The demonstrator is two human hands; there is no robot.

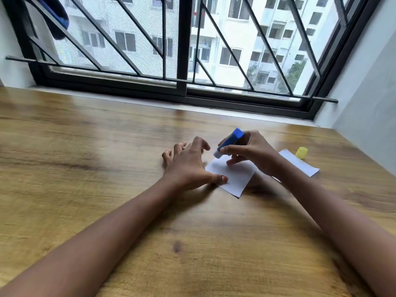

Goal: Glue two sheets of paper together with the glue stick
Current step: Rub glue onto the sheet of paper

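Observation:
A small white sheet of paper (232, 176) lies on the wooden table (107, 168). My left hand (188, 163) rests beside it, thumb pressing the sheet's left edge, fingers spread and bent on the wood. My right hand (250, 153) grips a blue glue stick (229, 142), tilted, its white tip down at the sheet's far corner. A second white sheet (300, 162) lies to the right, partly hidden behind my right wrist. The yellow cap (301, 152) stands at that sheet's far edge.
A barred window (182, 50) with a black frame runs along the table's far edge. A pale wall (368, 93) closes the right side. Bare wood stretches to the left and toward me.

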